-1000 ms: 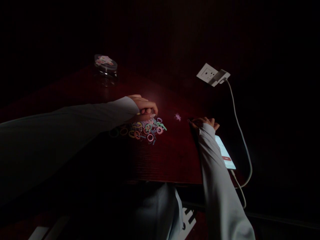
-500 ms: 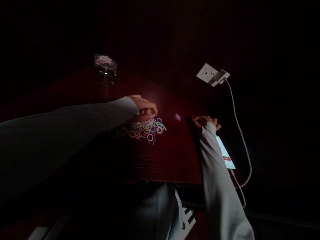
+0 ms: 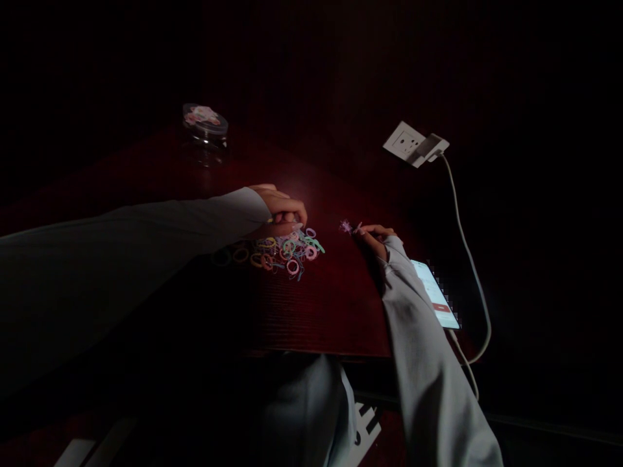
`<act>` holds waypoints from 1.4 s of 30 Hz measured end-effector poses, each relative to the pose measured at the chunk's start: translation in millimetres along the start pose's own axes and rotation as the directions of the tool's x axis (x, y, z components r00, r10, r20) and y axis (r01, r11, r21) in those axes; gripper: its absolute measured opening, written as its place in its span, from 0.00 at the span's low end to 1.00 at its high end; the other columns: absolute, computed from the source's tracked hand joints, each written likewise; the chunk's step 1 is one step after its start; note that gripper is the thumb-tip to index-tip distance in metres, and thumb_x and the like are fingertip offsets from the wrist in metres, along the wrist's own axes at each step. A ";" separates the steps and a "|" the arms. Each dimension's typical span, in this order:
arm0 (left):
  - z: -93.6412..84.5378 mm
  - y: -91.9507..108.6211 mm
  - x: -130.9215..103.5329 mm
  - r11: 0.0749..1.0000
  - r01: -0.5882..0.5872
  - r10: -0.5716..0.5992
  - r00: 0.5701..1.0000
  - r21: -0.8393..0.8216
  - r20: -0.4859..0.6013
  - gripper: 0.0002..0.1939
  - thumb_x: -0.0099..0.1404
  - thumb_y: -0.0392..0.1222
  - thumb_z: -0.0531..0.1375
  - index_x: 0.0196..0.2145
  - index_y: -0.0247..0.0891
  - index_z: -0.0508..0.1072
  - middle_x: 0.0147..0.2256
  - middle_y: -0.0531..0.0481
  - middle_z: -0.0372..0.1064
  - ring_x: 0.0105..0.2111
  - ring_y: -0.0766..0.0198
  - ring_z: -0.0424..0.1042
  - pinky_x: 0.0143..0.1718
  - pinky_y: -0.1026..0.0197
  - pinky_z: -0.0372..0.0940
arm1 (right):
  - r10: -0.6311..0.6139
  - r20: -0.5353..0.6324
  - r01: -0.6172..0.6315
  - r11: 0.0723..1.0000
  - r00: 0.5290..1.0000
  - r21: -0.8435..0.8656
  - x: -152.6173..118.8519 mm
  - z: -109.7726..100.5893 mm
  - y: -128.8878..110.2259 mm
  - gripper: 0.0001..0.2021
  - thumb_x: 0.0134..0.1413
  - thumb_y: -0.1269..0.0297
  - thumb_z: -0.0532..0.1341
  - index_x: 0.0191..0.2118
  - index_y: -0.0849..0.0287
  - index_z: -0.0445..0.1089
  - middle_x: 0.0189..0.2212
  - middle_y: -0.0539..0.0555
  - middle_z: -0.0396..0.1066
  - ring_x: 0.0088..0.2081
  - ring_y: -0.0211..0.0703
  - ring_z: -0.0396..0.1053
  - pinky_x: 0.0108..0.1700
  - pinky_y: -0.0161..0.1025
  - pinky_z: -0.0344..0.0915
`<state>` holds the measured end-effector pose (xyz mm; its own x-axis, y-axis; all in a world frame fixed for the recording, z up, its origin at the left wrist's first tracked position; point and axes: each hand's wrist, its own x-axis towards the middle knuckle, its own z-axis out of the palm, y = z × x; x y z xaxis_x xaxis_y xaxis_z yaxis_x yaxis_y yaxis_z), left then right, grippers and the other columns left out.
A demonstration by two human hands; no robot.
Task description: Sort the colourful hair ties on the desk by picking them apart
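A heap of coloured hair ties (image 3: pixel 293 250), in pink, green, yellow and purple, lies on the dark red table (image 3: pixel 311 311). My left hand (image 3: pixel 285 209) rests at the back edge of this heap with its fingers curled together; what they hold, if anything, is hidden. To the right lies a small tuft of purple threads (image 3: pixel 345 226). The fingertips of my right hand (image 3: pixel 374 236) are pinched right beside the tuft, and whatever is between them is too small and dark to make out.
Behind on the left stands a clear jar (image 3: pixel 205 133) with a pink-decorated lid. A lit phone (image 3: pixel 435 295) lies by my right forearm, a white cable (image 3: pixel 462 240) runs near it, and a socket with a charger (image 3: pixel 413 144) is at the back right.
My right hand has moved left from beyond the tuft to right beside it, uncovering more of the phone. My left hand has stayed at the heap.
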<state>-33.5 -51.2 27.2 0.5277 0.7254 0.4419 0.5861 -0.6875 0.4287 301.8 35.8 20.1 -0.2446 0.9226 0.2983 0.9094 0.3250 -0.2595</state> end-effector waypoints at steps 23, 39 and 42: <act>6.5 8.6 -0.9 0.998 -0.004 0.005 1.000 0.063 -0.023 0.15 0.69 0.48 0.52 0.39 0.42 0.76 0.27 0.59 0.69 0.28 0.71 0.67 0.46 0.60 0.57 | -0.049 0.027 0.051 0.995 0.998 -0.089 -3.7 -5.1 -4.8 0.13 0.55 0.49 0.61 0.40 0.47 0.79 0.41 0.52 0.78 0.48 0.55 0.63 0.52 0.51 0.46; -0.7 2.0 -1.5 0.998 -0.054 0.051 0.997 0.040 0.059 0.17 0.73 0.48 0.51 0.41 0.41 0.78 0.29 0.57 0.74 0.30 0.71 0.68 0.45 0.63 0.55 | -0.040 0.046 0.048 0.976 0.998 -0.210 -2.6 -14.9 17.7 0.14 0.57 0.50 0.59 0.39 0.49 0.79 0.41 0.54 0.75 0.48 0.55 0.58 0.48 0.49 0.44; 0.9 4.6 -2.0 0.998 -0.045 0.043 0.998 0.053 0.044 0.16 0.73 0.46 0.52 0.40 0.39 0.78 0.29 0.58 0.72 0.30 0.72 0.67 0.46 0.64 0.54 | 0.065 -0.023 -0.069 0.950 0.998 -0.306 -2.3 -20.7 26.3 0.14 0.58 0.51 0.59 0.39 0.51 0.79 0.40 0.56 0.74 0.48 0.57 0.57 0.48 0.50 0.44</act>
<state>-31.3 -55.8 27.6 0.5787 0.6961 0.4249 0.5934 -0.7168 0.3663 333.2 38.0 31.7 -0.1774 0.9367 0.3019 0.9832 0.1819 0.0137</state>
